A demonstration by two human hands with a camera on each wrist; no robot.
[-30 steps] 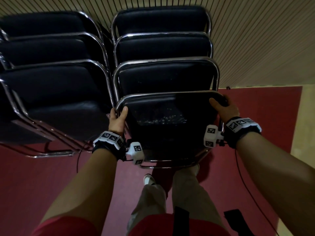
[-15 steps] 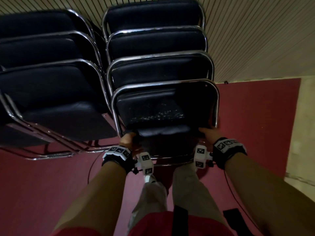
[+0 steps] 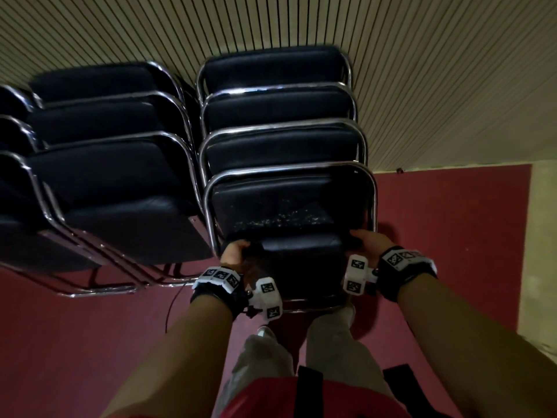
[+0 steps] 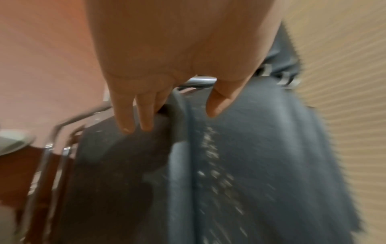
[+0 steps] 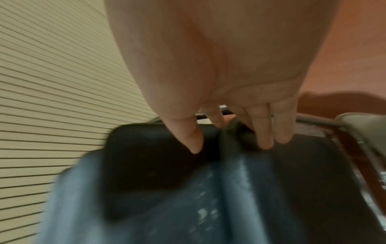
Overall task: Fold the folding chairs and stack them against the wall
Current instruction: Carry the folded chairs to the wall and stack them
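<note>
At the bottom of the head view, a person in light trousers point(image 3: 331, 351) and a red top stands on a red floor point(image 3: 75, 342), both forearms reaching up the frame, each wrist wearing a black band with white marker blocks. The left hand point(image 3: 233, 254), just left of centre, and the right hand point(image 3: 366, 244), just right of centre, hold the lower edge of the seat pad of the nearest folding chair point(image 3: 289, 203), a black-cushioned chair with a chrome tube frame. The grip of each hand is clamped on the chair: in the left wrist view the fingers point(image 4: 133, 115) lie over the pad's outer face with the thumb on the other side of the edge, and the right wrist view shows the same hold mirrored, fingers point(image 5: 269, 130) on one face and thumb on the other; both wrist views are blurred. The chair stands folded at the front of the right-hand stack point(image 3: 277, 110) of like chairs in the centre of the frame, three more behind it. A second stack point(image 3: 99, 140) fills the left of the frame, just beside the first. Behind both, across the top of the frame, runs a beige ribbed wall point(image 3: 437, 70), and a pale floor strip point(image 3: 542, 236) shows at the right edge.
</note>
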